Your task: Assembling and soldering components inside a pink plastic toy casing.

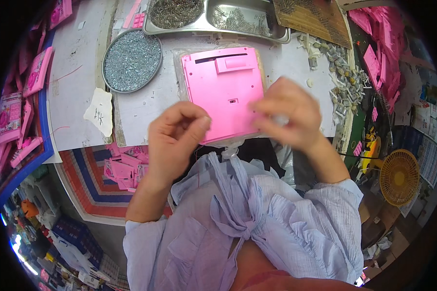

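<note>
While my left hand (175, 131) is bending at the near left corner of the pink panel (216, 92), its thumb and fingers are curling toward each other; whether they are pinching anything, I cannot tell. My right hand (291, 114) is showing blurred over the panel's right side, so I cannot tell its grip either. The panel is lying on clear plastic (178, 72) at the near edge of the table (136, 116). It is looking like light, stiff, smooth plastic, probably slippery, its thin rim perhaps risking cracks; I am judging the opposite side edges the best hold, away from the raised block (235, 64). White table surface is showing left toward the round tray (131, 90) and right toward the heap of small pieces (344, 72); the steel tray (206, 22) is crowding the far side, and the near edge is dropping off before me.
</note>
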A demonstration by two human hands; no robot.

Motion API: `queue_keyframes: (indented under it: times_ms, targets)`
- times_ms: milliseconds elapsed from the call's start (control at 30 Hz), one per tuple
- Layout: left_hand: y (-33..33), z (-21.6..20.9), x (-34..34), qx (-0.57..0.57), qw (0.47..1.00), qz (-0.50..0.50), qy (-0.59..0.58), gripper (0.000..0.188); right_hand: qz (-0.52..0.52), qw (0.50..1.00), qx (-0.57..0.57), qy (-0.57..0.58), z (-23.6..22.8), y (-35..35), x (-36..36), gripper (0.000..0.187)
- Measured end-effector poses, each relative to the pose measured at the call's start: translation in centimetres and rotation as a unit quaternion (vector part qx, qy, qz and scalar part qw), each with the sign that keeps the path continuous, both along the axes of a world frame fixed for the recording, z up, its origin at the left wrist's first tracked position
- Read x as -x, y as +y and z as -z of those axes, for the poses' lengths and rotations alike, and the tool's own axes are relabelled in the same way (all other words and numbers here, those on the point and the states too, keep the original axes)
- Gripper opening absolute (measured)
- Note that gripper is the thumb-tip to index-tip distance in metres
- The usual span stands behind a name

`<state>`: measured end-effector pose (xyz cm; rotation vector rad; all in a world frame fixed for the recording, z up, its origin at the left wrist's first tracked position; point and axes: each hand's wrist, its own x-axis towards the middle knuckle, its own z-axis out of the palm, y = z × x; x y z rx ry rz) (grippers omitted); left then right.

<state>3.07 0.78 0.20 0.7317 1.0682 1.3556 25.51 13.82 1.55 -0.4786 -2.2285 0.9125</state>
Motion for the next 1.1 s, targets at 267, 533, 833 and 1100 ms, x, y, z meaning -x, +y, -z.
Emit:
queue_keyframes:
  times_ms: [267,533,833,1100]
  targets:
    - [-1.5,-1.9,-0.6,0.085,0.984,0.111,-0.112,0.004,-0.022,0.997,0.05,0.058,-0.7,-4.7,2.0,0.031]
    - [0.4,-2.9,1.0,-0.046,0.946,0.158,0.281,0.001,0.001,0.994,0.081,0.072,0.0,-4.4,0.1,0.026]
    - [6.8,0.3,3.3,-0.051,0.834,0.029,0.549,0.012,0.084,0.995,0.045,-0.038,0.5,-0.6,-2.9,0.024]
    - [9.0,-1.2,4.9,-0.091,0.749,0.165,0.635,0.023,0.06,0.996,0.016,-0.056,0.2,0.2,-2.7,0.023]
